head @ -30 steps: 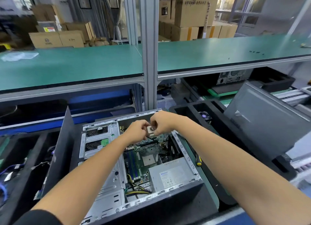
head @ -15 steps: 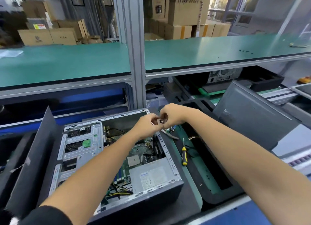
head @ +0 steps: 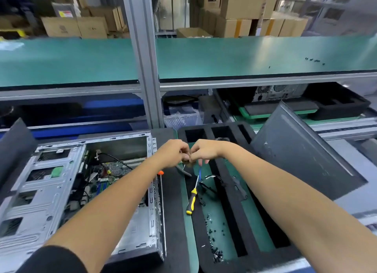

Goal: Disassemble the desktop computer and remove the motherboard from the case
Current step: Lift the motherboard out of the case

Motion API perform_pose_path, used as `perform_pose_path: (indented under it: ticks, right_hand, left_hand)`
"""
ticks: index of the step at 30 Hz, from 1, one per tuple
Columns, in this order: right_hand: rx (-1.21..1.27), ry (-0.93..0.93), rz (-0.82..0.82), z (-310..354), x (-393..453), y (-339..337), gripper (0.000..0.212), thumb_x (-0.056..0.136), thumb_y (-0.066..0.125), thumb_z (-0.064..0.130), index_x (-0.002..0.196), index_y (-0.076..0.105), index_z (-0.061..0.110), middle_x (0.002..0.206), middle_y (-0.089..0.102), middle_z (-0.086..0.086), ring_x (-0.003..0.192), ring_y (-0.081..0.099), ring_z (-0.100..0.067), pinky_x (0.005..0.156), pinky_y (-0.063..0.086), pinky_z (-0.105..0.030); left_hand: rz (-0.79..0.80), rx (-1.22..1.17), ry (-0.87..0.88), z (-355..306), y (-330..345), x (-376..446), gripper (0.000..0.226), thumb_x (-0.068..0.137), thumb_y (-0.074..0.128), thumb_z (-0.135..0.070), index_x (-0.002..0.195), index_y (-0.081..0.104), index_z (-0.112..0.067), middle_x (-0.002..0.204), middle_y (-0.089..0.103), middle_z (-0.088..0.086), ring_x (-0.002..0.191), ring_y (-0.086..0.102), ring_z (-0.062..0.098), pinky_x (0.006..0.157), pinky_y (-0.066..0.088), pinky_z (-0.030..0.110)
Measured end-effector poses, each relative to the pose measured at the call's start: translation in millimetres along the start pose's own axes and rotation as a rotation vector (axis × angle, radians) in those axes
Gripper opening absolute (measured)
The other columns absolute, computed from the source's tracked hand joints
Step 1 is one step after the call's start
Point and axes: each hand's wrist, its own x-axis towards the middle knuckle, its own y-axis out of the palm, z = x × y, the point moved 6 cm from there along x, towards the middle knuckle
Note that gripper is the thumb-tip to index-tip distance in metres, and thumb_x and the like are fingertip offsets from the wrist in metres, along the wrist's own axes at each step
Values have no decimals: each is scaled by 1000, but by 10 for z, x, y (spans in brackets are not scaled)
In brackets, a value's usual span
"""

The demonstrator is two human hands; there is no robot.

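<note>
We have both hands out over the foam tray (head: 228, 221), just right of the open computer case (head: 61, 191). The left hand (head: 173, 153) and the right hand (head: 204, 151) meet fingertip to fingertip, and each grip is pinched on one small part (head: 186, 160) held between them; it is too hidden to name, though it looks flat and light. Both forearms reach forward and converge, wrists level, knuckles up.

The motherboard (head: 106, 183) sits inside the case, at about nine o'clock from our hands, partly covered by the left forearm, with cables (head: 114, 160) running across it. We judge it thin, stiff and fragile: it will flex and crack if levered, and its parts should not be pressed. The safest hold is likely on its bare edges, lifting evenly once cables and screws are free.

A yellow-handled screwdriver (head: 191, 199) lies on the surface at six o'clock from our hands, loose screws (head: 214, 232) beyond it, and the side panel (head: 302, 160) leans at three o'clock.
</note>
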Motion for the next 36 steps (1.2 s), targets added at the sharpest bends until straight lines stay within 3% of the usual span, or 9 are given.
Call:
perform_pose_path:
  ticks: [3,6,12,16,20,23,27,31,36]
  right_hand:
    - [-1,-15,-2,-114,94,53,11,88,63,13,80,63,5,74,63,-4,74,61,-20,60,47,-27]
    - [59,15,-42,-234,184,82,9,86,66,10,80,62,4,80,62,-17,70,57,-23,54,43,-25]
    - [222,131,-54,-515,367,207,13,90,63,9,79,58,6,87,56,-12,75,56,-25,59,44,-27]
    - [283,181,-129,-681,502,228,15,86,64,6,75,56,9,80,57,-12,70,52,-22,58,43,-26]
    - [203,247,-172,-815,647,289,21,80,63,2,64,49,8,73,45,-12,70,38,-18,62,33,-27]
    - [125,284,-158,-893,731,358,15,82,64,7,70,56,7,75,50,-10,72,41,-18,63,35,-26]
    - [81,302,-158,-941,821,413,36,83,62,6,54,41,11,68,45,-10,72,37,-22,61,33,-26]
    - [51,334,-153,-968,865,426,37,84,60,6,55,37,10,59,37,-6,71,35,-23,52,29,-28]
    - [-47,353,-152,-944,898,459,31,87,55,8,61,39,10,70,46,-8,73,44,-26,60,35,-28]
  left_hand:
    - [37,132,-49,13,126,117,7,86,68,-22,83,62,-24,83,56,-5,79,52,18,67,38,28]
    - [56,156,-107,60,211,257,5,86,67,-19,90,64,-17,91,62,2,82,55,22,70,43,29]
    - [129,115,-164,153,410,520,3,88,66,-13,87,68,-11,95,67,6,81,55,17,72,40,26]
    - [154,106,-185,228,519,645,7,88,64,-11,91,69,-9,101,67,9,87,57,21,74,43,28]
    - [173,77,-182,282,649,723,17,89,58,-5,100,71,-6,108,67,10,99,61,26,84,47,31]
    - [217,75,-180,366,764,734,22,89,54,-2,103,70,-7,113,66,9,102,60,25,85,45,28]
    - [247,97,-186,470,825,749,19,89,56,-6,103,69,-10,112,66,7,95,57,21,77,42,26]
    - [278,147,-172,472,859,758,21,90,53,-7,105,67,-6,109,66,11,94,59,25,76,46,32]
    - [341,219,-153,478,901,752,24,91,51,-9,107,68,-6,109,66,12,97,61,28,78,50,35]
